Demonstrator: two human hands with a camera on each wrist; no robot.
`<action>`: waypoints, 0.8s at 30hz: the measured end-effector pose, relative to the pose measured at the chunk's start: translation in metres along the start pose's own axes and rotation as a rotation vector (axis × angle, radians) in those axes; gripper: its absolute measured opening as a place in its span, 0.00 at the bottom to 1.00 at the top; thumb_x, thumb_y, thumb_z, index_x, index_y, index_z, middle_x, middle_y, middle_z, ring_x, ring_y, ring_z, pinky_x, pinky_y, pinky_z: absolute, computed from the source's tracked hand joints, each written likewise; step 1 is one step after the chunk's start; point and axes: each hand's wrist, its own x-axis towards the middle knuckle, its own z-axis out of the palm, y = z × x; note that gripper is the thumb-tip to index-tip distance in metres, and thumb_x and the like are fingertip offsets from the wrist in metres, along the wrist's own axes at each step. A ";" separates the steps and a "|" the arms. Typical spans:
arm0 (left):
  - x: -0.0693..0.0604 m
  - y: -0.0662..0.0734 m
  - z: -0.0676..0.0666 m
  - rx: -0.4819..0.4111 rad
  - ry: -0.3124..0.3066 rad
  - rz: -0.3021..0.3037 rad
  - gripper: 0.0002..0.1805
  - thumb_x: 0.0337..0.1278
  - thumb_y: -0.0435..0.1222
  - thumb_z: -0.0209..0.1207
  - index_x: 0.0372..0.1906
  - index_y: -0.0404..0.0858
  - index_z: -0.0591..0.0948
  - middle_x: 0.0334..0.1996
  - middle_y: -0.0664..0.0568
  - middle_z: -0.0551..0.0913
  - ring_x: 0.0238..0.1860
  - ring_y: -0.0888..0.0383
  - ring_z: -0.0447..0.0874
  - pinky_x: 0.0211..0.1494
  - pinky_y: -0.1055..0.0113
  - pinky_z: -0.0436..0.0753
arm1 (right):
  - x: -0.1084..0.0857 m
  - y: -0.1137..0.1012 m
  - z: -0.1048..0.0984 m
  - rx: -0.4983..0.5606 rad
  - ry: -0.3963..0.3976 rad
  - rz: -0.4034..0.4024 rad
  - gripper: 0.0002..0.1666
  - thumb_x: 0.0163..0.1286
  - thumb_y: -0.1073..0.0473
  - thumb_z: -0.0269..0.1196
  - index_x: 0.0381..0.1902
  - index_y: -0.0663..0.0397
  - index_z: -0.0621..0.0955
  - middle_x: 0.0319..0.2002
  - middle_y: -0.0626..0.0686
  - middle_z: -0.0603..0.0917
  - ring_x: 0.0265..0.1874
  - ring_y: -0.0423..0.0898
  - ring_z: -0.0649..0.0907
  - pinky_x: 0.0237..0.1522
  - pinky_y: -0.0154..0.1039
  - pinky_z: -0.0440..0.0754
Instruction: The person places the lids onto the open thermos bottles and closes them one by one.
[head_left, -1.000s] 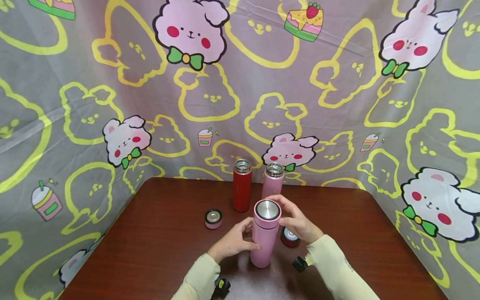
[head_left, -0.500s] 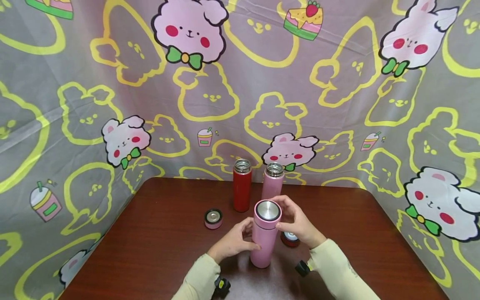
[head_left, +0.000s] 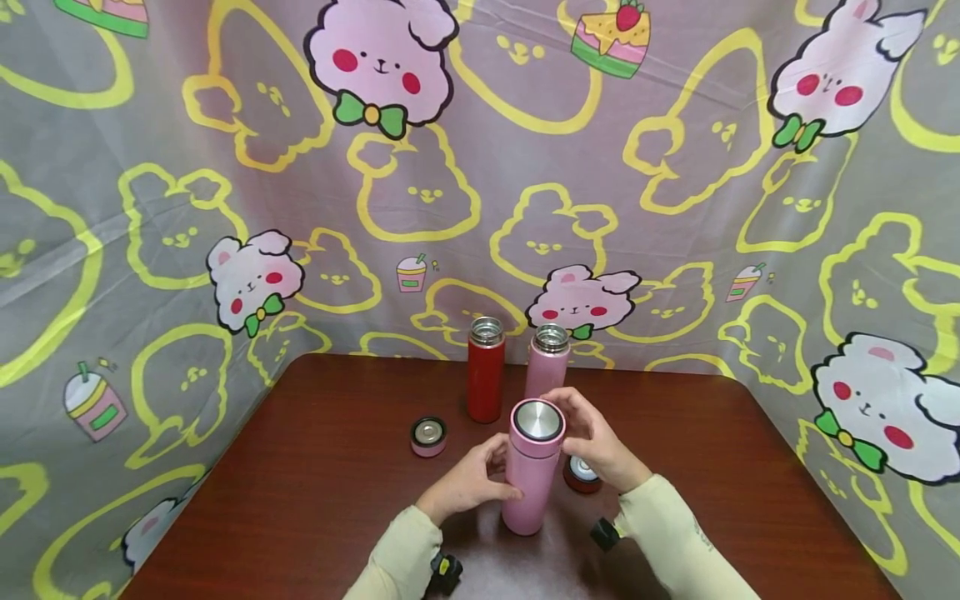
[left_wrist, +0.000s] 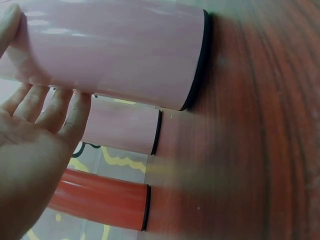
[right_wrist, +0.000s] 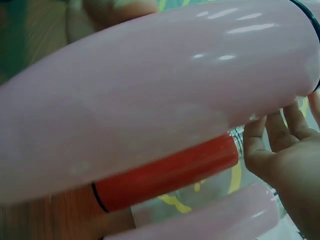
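A pink thermos flask stands upright on the table near the front, its steel-topped lid seated on it. My left hand grips the flask's body from the left, thumb in front and fingers behind. At the right, my right hand holds the lid at its rim, thumb in front and fingers round the far side. In the right wrist view, the fingertips of that hand meet the flask just below a black ring. The flask's black base shows against the table in the left wrist view.
Behind stand a red flask and another pink flask, both lidless. A pink lid lies upturned at left; a red lid, partly hidden by my right hand, lies at right. A patterned cloth hangs behind the table.
My right hand's thumb has shifted slightly at the lid's rim, and its wrist sits a little further right. The left hand and the flask have stayed in place.
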 end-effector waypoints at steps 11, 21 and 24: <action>-0.001 0.001 0.000 0.038 0.014 -0.052 0.37 0.47 0.34 0.70 0.63 0.37 0.66 0.56 0.51 0.76 0.56 0.59 0.75 0.60 0.55 0.71 | 0.030 0.000 0.000 0.376 -0.298 0.009 0.33 0.63 0.63 0.35 0.65 0.77 0.58 0.63 0.66 0.68 0.64 0.59 0.66 0.65 0.52 0.61; 0.000 0.000 0.000 0.050 0.021 -0.054 0.38 0.47 0.37 0.70 0.64 0.35 0.65 0.54 0.51 0.76 0.55 0.58 0.75 0.59 0.61 0.73 | 0.041 0.003 -0.001 0.505 -0.417 0.060 0.34 0.61 0.62 0.38 0.66 0.71 0.63 0.63 0.63 0.70 0.64 0.59 0.67 0.67 0.57 0.54; -0.001 0.000 0.000 0.056 0.026 -0.059 0.37 0.47 0.36 0.70 0.63 0.36 0.66 0.53 0.52 0.77 0.55 0.58 0.75 0.59 0.59 0.73 | 0.041 0.003 -0.001 0.513 -0.430 0.060 0.34 0.62 0.61 0.38 0.65 0.70 0.64 0.62 0.61 0.72 0.63 0.57 0.69 0.67 0.55 0.56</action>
